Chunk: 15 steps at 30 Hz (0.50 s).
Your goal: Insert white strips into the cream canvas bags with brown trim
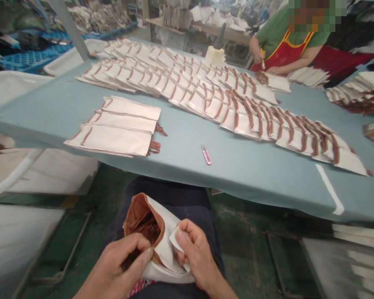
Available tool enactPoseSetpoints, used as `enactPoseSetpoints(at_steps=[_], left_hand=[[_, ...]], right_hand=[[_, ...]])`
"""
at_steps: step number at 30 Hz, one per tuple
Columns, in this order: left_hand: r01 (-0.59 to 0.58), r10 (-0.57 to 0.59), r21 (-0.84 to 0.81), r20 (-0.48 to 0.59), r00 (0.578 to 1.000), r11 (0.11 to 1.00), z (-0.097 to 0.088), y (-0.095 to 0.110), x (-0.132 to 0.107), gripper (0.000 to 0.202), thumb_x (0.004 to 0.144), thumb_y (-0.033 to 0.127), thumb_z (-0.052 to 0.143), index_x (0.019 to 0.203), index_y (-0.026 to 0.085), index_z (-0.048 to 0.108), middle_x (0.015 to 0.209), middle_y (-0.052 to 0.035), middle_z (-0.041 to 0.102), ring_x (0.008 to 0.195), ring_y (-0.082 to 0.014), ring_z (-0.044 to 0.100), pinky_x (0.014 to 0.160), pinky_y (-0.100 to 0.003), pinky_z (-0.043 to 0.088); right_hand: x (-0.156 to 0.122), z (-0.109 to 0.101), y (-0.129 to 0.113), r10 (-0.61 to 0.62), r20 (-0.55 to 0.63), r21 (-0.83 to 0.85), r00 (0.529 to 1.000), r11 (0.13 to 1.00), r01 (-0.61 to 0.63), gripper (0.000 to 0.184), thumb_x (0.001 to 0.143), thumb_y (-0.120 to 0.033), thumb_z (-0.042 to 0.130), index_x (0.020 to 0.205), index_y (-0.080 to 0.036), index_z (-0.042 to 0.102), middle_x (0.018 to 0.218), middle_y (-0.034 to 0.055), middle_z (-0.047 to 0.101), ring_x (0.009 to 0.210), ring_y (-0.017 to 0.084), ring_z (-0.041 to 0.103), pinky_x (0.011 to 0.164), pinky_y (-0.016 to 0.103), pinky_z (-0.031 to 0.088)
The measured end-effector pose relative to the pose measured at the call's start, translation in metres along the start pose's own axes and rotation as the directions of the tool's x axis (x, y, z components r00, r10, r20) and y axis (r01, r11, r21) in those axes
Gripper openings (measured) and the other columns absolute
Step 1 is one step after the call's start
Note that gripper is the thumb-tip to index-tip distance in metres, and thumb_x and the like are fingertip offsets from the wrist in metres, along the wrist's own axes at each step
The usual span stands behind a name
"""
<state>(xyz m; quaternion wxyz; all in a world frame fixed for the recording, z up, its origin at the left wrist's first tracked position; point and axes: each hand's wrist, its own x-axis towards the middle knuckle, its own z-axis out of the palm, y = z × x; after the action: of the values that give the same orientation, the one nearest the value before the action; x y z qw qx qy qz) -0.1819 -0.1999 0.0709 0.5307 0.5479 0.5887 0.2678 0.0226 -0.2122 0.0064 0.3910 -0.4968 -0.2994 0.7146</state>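
On my lap lies a white cloth bag (162, 245) with a brown lining and brown rim, its mouth open toward the table. My left hand (118, 263) grips the bag's left side, fingers at the brown opening. My right hand (198, 253) pinches the white cloth on the right side, thumb on a folded corner. Both hands sit below the table's near edge.
A blue-grey table (187, 166) holds a small stack of finished white bags (118, 128), pink thread snips (206, 155), and long overlapping rows of bags (224, 99). A person in a green shirt and red apron (283, 45) works at the far side. White tubs stand at left.
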Motion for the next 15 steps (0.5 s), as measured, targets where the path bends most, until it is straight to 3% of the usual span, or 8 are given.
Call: enactPoseSetpoints(at_steps=[3, 6, 9, 11, 13, 15], left_hand=[[-0.016, 0.015, -0.026, -0.029, 0.999, 1.0, 0.002, 0.012, 0.007, 0.043, 0.097, 0.052, 0.076, 0.066, 0.022, 0.072, 0.064, -0.0007, 0.068, 0.062, -0.0183, 0.06, 0.063, -0.024, 0.043], [-0.06, 0.06, -0.07, -0.012, 0.998, 0.996, 0.002, 0.03, 0.024, 0.044, 0.099, 0.052, 0.072, 0.067, 0.022, 0.075, 0.064, -0.0021, 0.071, 0.062, -0.0185, 0.061, 0.062, -0.024, 0.044], [-0.085, 0.088, -0.195, 0.005, 0.996, 0.977, -0.002, 0.05, 0.046, 0.043, 0.096, 0.053, 0.075, 0.068, 0.02, 0.079, 0.075, -0.0056, 0.078, 0.066, -0.0196, 0.065, 0.062, -0.023, 0.047], [-0.057, 0.071, -0.256, 0.046, 0.996, 0.965, -0.004, 0.06, 0.06, 0.045, 0.094, 0.057, 0.077, 0.07, 0.019, 0.081, 0.072, -0.0058, 0.076, 0.062, -0.0174, 0.061, 0.055, -0.021, 0.043], [-0.025, 0.066, -0.306, 0.126, 0.99, 0.952, -0.005, 0.067, 0.07, 0.049, 0.093, 0.062, 0.077, 0.074, 0.017, 0.083, 0.064, -0.0041, 0.072, 0.053, -0.014, 0.052, 0.048, -0.019, 0.037], [-0.036, 0.114, -0.377, 0.187, 0.976, 0.925, -0.003, 0.072, 0.077, 0.051, 0.093, 0.064, 0.078, 0.075, 0.017, 0.085, 0.067, -0.0044, 0.073, 0.052, -0.0125, 0.052, 0.047, -0.018, 0.038]], right_hand=[[0.001, -0.002, -0.013, -0.055, -0.001, -0.066, 0.998, 0.996, 0.055, 0.068, 0.088, -0.089, 0.073, 0.09, -0.024, 0.051, 0.057, -0.0108, 0.045, 0.048, 0.007, 0.031, 0.047, 0.019, 0.027], [-0.001, -0.008, -0.045, -0.204, -0.017, -0.211, 0.979, 0.958, 0.196, 0.057, 0.098, -0.076, 0.071, 0.088, -0.022, 0.057, 0.066, -0.006, 0.053, 0.056, 0.01, 0.04, 0.053, 0.022, 0.033], [-0.012, -0.012, -0.091, -0.373, 0.012, -0.376, 0.928, 0.858, 0.35, 0.036, 0.105, -0.051, 0.07, 0.087, -0.02, 0.065, 0.077, -0.0011, 0.063, 0.065, 0.013, 0.051, 0.06, 0.025, 0.04], [-0.021, -0.009, -0.121, -0.496, 0.064, -0.446, 0.866, 0.762, 0.469, 0.026, 0.104, -0.037, 0.069, 0.084, -0.021, 0.066, 0.087, 0.0022, 0.068, 0.077, 0.016, 0.06, 0.068, 0.026, 0.045], [-0.029, -0.003, -0.142, -0.54, 0.106, -0.508, 0.835, 0.692, 0.513, 0.021, 0.102, -0.028, 0.068, 0.082, -0.022, 0.065, 0.092, 0.0021, 0.069, 0.082, 0.016, 0.063, 0.071, 0.026, 0.047], [-0.034, 0.004, -0.153, -0.529, 0.099, -0.573, 0.843, 0.662, 0.483, 0.019, 0.103, -0.025, 0.067, 0.084, -0.022, 0.066, 0.087, -0.001, 0.067, 0.075, 0.013, 0.06, 0.066, 0.024, 0.044]])
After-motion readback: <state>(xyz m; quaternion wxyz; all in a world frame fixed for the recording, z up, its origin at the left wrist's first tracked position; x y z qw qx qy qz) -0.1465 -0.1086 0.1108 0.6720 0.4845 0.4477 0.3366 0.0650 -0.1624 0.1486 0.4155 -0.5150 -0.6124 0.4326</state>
